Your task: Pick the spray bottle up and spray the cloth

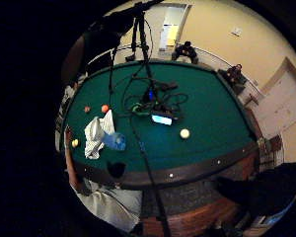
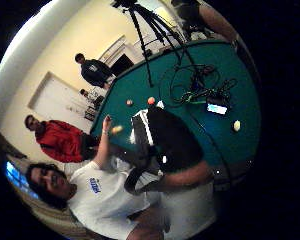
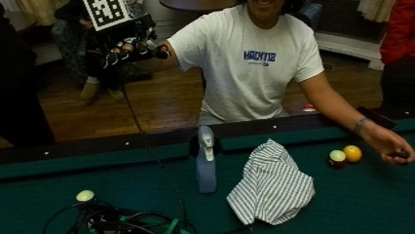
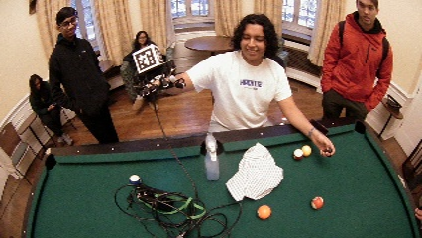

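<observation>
A pale blue spray bottle [image 3: 206,168] with a white trigger head stands upright on the green felt, close to the near rail. Just beside it lies a crumpled white cloth [image 3: 272,185] with thin dark stripes. My gloved right hand [image 3: 126,48] is raised high and out to the side, well off the table and far from both. Its fingers hang relaxed and hold nothing. From the little finger side palm view, the bottle [image 1: 114,140] and cloth [image 1: 94,136] look small and distant. The wide view shows the bottle [image 4: 211,166] and cloth [image 4: 256,176] mid-table.
My bare left hand [image 3: 389,146] rests on the felt by a yellow ball [image 3: 352,153] and a white-and-maroon ball [image 3: 337,157]. A cue ball [image 3: 85,195] and a tangle of cables [image 3: 117,222] lie beyond the bottle. Two orange balls [image 4: 264,211] sit farther across.
</observation>
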Tool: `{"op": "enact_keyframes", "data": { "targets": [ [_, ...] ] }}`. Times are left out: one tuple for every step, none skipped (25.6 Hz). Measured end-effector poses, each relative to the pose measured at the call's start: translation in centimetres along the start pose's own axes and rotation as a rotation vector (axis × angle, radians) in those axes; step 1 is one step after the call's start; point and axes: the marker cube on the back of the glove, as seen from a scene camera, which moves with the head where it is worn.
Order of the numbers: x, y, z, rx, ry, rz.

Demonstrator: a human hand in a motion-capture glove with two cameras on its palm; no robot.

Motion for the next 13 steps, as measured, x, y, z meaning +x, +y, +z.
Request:
{"op": "enact_keyframes", "data": {
  "targets": [
    [0.02,-0.06,0.03,0.004,0.0,-0.002],
    [0.08,-0.12,0.05,0.006,0.001,-0.011],
    [0.21,-0.11,0.04,-0.001,0.002,-0.029],
    [0.42,0.02,-0.02,-0.019,0.004,-0.06],
    [0.66,0.22,-0.1,-0.04,0.007,-0.093],
    [0.83,0.37,-0.1,-0.049,0.009,-0.116],
    [0.86,0.41,0.0,-0.04,0.011,-0.117],
    [0.8,0.34,0.18,-0.017,0.012,-0.101],
    [0.7,0.25,0.38,0.005,0.013,-0.079],
    [0.63,0.23,0.54,0.015,0.015,-0.06],
    [0.59,0.29,0.63,0.011,0.017,-0.044],
    [0.55,0.39,0.66,-0.001,0.018,-0.032],
    [0.52,0.52,0.67,-0.017,0.016,-0.023]
  ]
}}
